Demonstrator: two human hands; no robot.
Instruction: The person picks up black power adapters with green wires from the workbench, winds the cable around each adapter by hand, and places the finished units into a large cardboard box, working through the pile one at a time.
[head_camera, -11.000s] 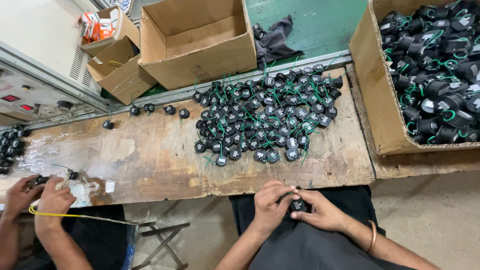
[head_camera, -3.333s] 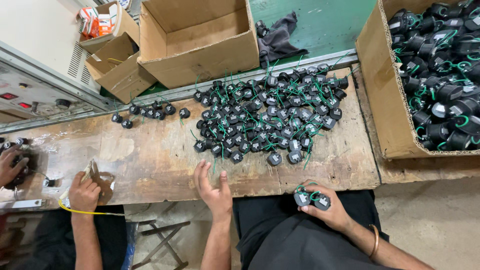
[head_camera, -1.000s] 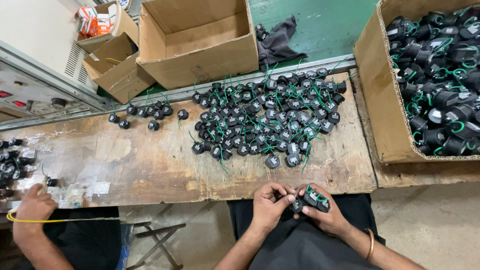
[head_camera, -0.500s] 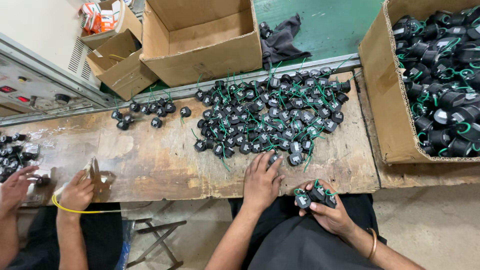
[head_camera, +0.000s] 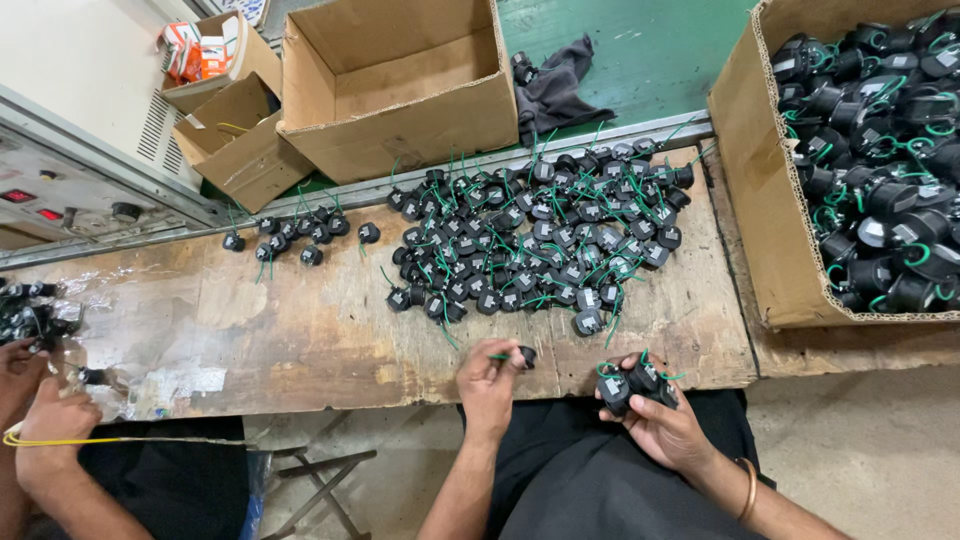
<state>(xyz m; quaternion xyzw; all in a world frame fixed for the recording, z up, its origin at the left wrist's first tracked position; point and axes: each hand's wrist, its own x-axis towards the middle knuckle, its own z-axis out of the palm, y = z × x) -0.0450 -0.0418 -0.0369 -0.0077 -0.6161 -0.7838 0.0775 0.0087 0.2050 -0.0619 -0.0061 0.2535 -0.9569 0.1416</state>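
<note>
while right hand clutches black parts, left hand pinches one part; right carton full.

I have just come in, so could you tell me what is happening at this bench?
A person sits at a worn wooden workbench. The left hand pinches one small black round part with a green wire at the bench edge, while the right hand grips several such parts. A large pile of them lies ahead. Another person's hands work at the left.
</note>
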